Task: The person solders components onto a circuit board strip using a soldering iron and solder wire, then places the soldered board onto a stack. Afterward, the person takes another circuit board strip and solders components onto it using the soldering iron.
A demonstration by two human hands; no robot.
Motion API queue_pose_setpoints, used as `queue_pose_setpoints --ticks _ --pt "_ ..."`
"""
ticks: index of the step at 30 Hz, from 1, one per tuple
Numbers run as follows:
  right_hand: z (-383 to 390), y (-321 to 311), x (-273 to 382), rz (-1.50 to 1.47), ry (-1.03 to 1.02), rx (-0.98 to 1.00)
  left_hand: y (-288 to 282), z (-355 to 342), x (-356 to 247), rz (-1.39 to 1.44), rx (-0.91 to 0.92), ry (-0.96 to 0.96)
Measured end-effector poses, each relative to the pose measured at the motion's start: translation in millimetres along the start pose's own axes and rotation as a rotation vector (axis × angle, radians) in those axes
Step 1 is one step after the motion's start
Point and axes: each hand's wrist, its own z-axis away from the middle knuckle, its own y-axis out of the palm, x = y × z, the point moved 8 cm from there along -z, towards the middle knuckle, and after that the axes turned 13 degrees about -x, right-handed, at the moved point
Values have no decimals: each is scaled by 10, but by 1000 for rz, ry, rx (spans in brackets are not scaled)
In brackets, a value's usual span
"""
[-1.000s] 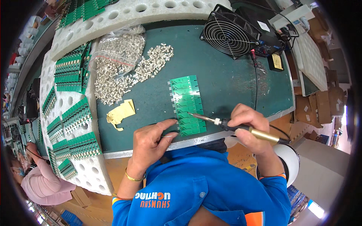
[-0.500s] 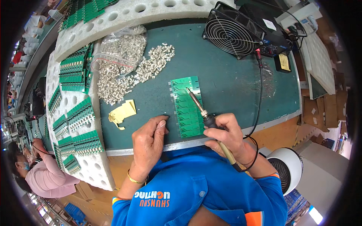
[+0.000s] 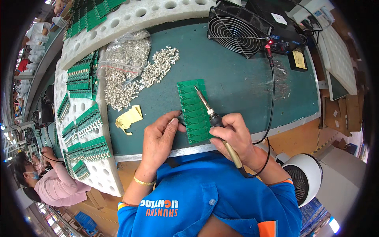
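Observation:
My right hand (image 3: 233,138) grips a soldering iron (image 3: 215,118) with a black collar and a tan handle. Its metal tip points up and left, over the upper part of a green circuit board panel (image 3: 193,124). The panel lies on the green bench top, divided into several strips with thin pins along its left edge. Beside that edge is my left hand (image 3: 160,138), index finger and thumb apart, fingertips at the pins. I see nothing held in it. Whether the iron's tip touches the board cannot be made out.
Small silvery connectors (image 3: 160,65) lie heaped by a clear plastic bag (image 3: 128,53) of more. Yellow paper (image 3: 129,117) sits nearer. White foam racks (image 3: 106,173) hold green boards. A fan (image 3: 237,33), soldering station (image 3: 282,43) and sponge holder (image 3: 298,61) stand far right. A co-worker (image 3: 55,177) sits left.
My left hand has moved up and right to the panel's left edge, its fingers spreading. The iron's tip has shifted slightly down, and the whole view has moved a little.

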Motion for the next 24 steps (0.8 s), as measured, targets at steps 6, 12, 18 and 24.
queue_pose_setpoints --ticks 6,12,18,24 --pt "-18 -19 -11 -16 24 -23 81 -120 -3 105 3 4" --pt "-11 -20 -1 -8 28 -48 109 -192 -50 99 -10 26" --pt "34 -15 -19 -34 34 -55 135 -196 -13 108 56 -65" --pt "-10 -28 -6 -17 35 -54 114 -182 -32 155 50 -94"
